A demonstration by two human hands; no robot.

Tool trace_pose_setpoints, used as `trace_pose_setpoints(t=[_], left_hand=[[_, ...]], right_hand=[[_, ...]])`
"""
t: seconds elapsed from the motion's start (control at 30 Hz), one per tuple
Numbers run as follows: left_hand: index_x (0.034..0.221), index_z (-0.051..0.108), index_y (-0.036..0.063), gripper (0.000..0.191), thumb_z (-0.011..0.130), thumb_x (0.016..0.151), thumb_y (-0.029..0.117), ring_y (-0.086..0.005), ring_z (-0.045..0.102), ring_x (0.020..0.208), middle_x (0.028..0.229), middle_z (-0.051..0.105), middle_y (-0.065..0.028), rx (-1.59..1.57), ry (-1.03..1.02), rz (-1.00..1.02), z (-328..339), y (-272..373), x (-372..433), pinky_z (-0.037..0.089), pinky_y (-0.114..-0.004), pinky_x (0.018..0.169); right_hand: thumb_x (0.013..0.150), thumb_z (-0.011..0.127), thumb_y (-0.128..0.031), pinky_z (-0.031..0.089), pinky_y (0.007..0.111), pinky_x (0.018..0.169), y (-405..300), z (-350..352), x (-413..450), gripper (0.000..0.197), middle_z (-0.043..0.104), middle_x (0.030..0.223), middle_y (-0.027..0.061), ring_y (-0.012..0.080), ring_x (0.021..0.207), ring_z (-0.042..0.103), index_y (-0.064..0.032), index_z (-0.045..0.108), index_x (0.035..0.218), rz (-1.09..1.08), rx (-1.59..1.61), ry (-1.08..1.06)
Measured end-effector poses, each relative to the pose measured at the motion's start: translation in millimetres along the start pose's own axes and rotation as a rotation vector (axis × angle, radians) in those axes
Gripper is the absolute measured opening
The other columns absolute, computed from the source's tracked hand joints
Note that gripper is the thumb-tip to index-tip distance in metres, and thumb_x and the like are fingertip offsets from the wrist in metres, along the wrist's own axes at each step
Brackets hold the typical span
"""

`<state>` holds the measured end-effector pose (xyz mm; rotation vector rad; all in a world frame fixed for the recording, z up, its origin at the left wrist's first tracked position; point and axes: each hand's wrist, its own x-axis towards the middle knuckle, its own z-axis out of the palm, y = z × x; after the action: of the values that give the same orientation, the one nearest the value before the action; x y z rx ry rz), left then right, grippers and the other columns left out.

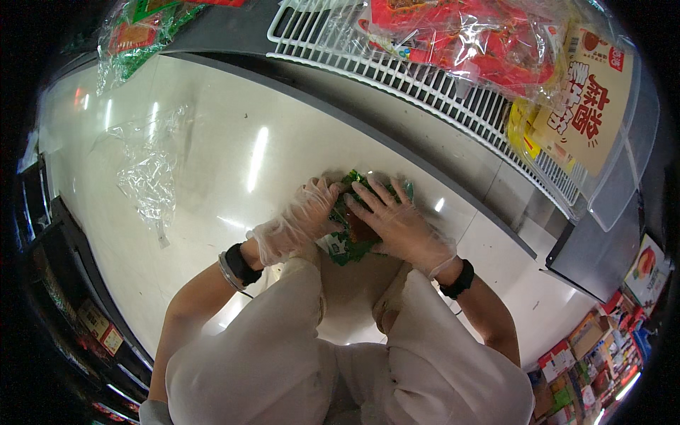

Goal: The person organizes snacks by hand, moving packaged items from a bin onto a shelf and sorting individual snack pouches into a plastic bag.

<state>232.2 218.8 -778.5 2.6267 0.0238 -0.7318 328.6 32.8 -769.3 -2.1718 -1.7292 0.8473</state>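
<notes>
A green plastic packet (350, 248) with a brown middle patch is between my hands, just beyond my knees. My left hand (305, 215), in a clear disposable glove, grips its left side, with the fingers at the far edge. From the right, my right hand (401, 228), gloved the same way, holds the packet with its fingers spread over the top. The hands cover much of the packet. Whether its underside touches the floor is hard to tell.
A crumpled clear plastic bag (149, 180) lies on the glossy floor (223, 143) at left. Ahead, a white wire shelf (425, 111) bears red packets (473, 48) and a beige packet (589, 101). More green packets (143, 42) are at the upper left. Dark shelving (69, 287) borders the left.
</notes>
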Motion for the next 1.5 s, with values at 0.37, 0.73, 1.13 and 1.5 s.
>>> trace_pose_setpoints(t=[0.37,0.73,1.13,1.5], left_hand=[[0.121,0.044,0.0004,0.072,0.079,0.065,0.028,-0.0297,0.052,0.105,0.113,0.053,-0.0182,-0.676,-0.057,-0.062,-1.8,-12.6,15.1,0.043,-0.039,0.089],[0.118,0.050,0.0016,0.064,0.076,0.066,0.028,-0.0288,0.060,0.091,0.100,0.062,-0.0169,-0.507,-0.177,0.082,6.1,-4.9,13.3,0.049,-0.035,0.081],[0.106,0.054,0.0104,0.035,0.064,0.073,0.014,-0.0313,0.060,0.081,0.087,0.062,-0.0116,-0.333,-0.077,0.145,-40.0,26.3,-5.5,0.049,-0.042,0.067],[0.103,0.055,0.0074,0.035,0.058,0.068,0.002,-0.0323,0.058,0.082,0.093,0.061,-0.0113,-0.166,0.439,0.360,-72.6,15.4,11.8,0.049,-0.039,0.071]], right_hand=[[0.060,0.078,-0.022,0.036,0.042,0.095,7.1,-4.0,-6.5,0.096,0.033,0.137,0.0081,0.0268,0.119,0.039,-0.0168,0.025,0.139,0.147,-0.064,-0.063],[0.066,0.075,-0.018,0.035,0.042,0.100,-3.0,-8.1,-8.1,0.093,0.034,0.134,0.0096,0.0301,0.123,0.035,-0.0127,0.019,0.140,0.123,-0.005,0.011],[0.074,0.070,-0.028,0.047,0.037,0.084,29.0,-21.1,-46.6,0.065,0.060,0.106,0.0175,0.0322,0.095,0.059,-0.0074,0.041,0.128,0.358,0.649,-0.144],[0.070,0.063,-0.011,0.046,0.033,0.075,13.7,-70.0,-38.0,0.051,0.059,0.101,0.0071,0.0215,0.086,0.056,-0.0082,0.051,0.119,0.161,-0.157,0.342]])
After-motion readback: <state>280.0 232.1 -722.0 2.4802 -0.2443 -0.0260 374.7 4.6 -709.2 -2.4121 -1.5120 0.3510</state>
